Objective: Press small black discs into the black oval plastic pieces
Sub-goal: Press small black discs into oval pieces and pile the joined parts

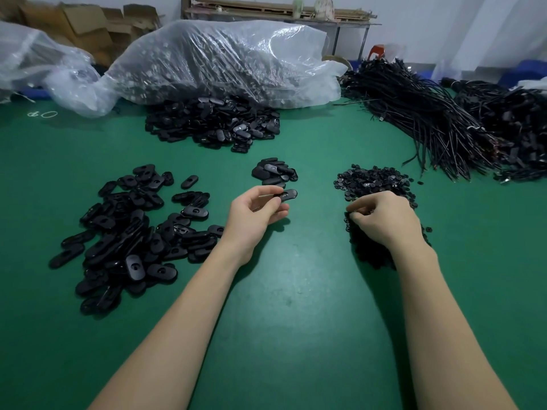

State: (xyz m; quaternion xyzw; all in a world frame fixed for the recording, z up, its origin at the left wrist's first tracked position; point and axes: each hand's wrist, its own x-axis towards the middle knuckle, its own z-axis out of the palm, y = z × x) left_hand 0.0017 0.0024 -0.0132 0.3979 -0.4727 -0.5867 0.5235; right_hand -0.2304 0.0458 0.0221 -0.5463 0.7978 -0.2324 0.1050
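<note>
My left hand (257, 210) holds one black oval plastic piece (287, 195) between thumb and fingertips, just above the green table. My right hand (383, 218) rests on the heap of small black discs (374, 179), its fingers curled down into the discs; whether it pinches one is hidden. A large loose pile of oval pieces (130, 229) lies to the left of my left hand. A small stack of oval pieces (273, 173) sits just beyond my left hand.
A bigger heap of oval pieces (213, 122) spills from a clear plastic bag (225, 60) at the back. Bundles of black cables (429, 113) cover the back right. The green table (296, 291) stretches toward me. Cardboard boxes (88, 22) stand behind.
</note>
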